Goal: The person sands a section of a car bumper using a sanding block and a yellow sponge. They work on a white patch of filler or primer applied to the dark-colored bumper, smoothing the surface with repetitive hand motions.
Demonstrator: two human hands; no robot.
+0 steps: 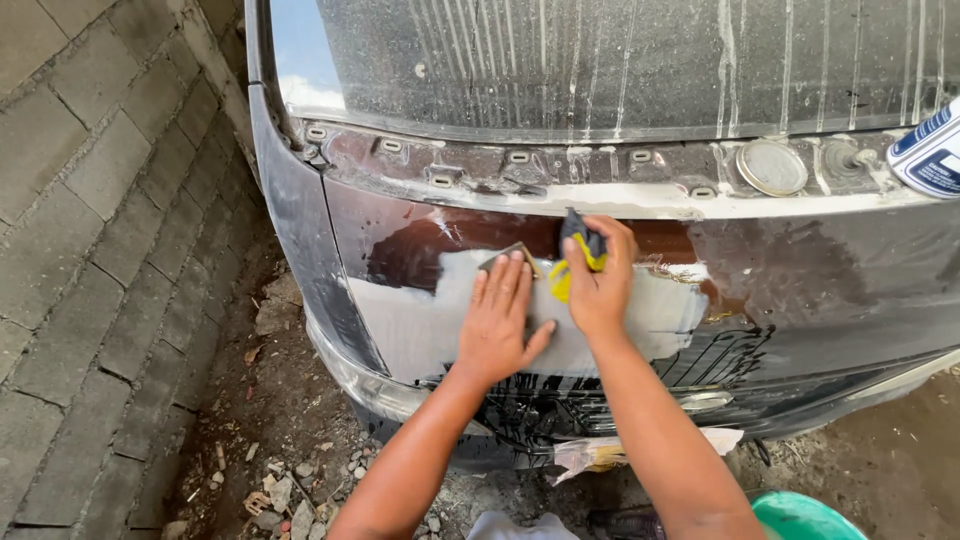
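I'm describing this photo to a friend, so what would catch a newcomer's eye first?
At centre, the left hand presses a small flat sanding block on a pale grey filler patch on the dark car panel. Beside it, the right hand grips a yellow-and-dark cloth. Above, water streaks the windscreen.

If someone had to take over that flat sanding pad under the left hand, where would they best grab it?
Probably by the top edge of the sanding pad, coming from above. Only that corner shows past the fingertips; the left hand lies flat over the rest, pressing it on the grey filler patch. The right hand holds a wet cloth beside it.
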